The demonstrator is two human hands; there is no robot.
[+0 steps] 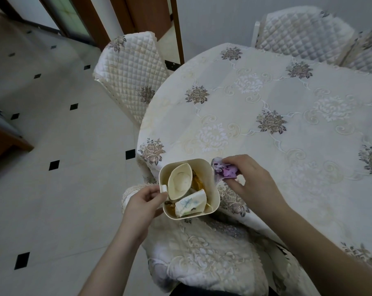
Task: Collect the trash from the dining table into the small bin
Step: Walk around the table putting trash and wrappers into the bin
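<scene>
A small cream bin [212, 184] is held just off the near-left edge of the dining table [266, 107]. My left hand [143, 202] grips its handle on the left side. Inside the bin lie a squashed cream paper cup [179, 181], a crumpled white paper cup with a blue flower print [190, 205] and some brownish scraps. My right hand [252, 178] pinches a purple and white wrapper [224, 169] at the table's edge, right beside the bin's rim.
The table wears a cream floral cloth. A quilted chair [129, 75] stands at the table's left, two more [304, 33] at the far side, and one cushioned seat [206, 257] lies directly below the bin. Tiled floor spreads to the left.
</scene>
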